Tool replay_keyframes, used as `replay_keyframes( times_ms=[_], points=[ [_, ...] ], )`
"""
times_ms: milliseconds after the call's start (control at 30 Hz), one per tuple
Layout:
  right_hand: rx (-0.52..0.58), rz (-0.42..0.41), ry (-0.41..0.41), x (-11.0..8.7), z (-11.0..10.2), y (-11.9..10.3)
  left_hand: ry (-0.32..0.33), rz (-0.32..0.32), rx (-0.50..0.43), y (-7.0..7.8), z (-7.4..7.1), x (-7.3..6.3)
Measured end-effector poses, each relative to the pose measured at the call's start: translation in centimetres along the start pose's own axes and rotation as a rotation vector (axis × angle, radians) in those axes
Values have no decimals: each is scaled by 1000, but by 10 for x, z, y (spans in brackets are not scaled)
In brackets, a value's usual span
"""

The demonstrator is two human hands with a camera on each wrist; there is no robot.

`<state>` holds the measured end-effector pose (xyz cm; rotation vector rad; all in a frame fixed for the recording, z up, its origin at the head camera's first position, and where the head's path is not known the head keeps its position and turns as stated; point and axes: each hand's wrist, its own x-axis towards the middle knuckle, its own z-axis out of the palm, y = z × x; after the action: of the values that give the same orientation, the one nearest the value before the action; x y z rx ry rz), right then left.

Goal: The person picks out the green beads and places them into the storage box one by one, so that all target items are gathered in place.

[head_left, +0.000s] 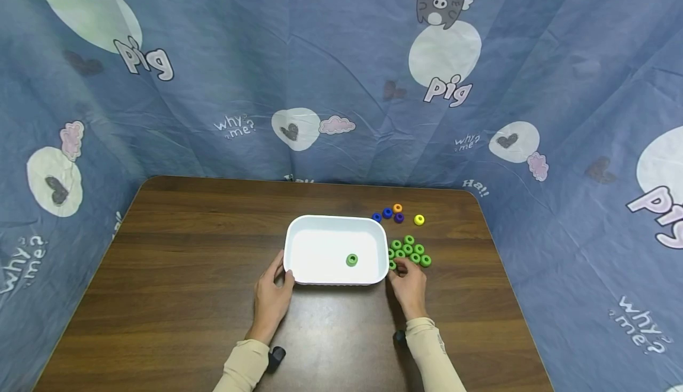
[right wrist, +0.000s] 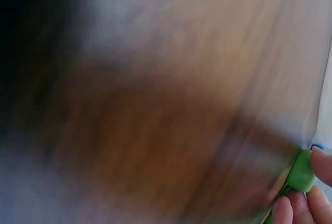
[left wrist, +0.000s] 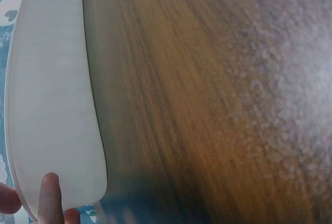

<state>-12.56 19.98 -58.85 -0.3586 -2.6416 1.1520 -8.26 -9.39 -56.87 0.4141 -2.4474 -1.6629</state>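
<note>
A white rectangular tray (head_left: 335,250) stands on the table with one green ring-shaped bead (head_left: 351,260) inside it. My left hand (head_left: 273,300) grips the tray's near left corner, its thumb (left wrist: 50,195) along the front wall. Just past the tray's right end, my right hand (head_left: 409,290) pinches a green bead (right wrist: 301,172) between thumb and fingertips. That bead is at the near left edge of a cluster of green beads (head_left: 408,249). In the right wrist view, only fingertips show at the lower right corner, and the table is blurred.
Behind the tray's right corner lie several blue and purple beads (head_left: 388,213) and an orange bead (head_left: 397,208). A yellow bead (head_left: 418,220) sits farther right. The brown wooden table (head_left: 203,249) ends at a blue printed cloth (head_left: 341,72) behind it.
</note>
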Motion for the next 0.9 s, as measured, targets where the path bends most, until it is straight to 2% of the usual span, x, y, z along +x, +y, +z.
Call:
replay_keyframes(
  times_ms=[200, 467, 900],
  points=[
    [13, 12, -10, 1, 2, -1, -7, -9, 1, 0, -1, 0],
    [4, -12, -3, 2, 2, 0, 2, 2, 8, -1, 0, 0],
    [-22, 31, -24, 1, 2, -1, 5, 9, 8, -2, 0, 0]
  ],
)
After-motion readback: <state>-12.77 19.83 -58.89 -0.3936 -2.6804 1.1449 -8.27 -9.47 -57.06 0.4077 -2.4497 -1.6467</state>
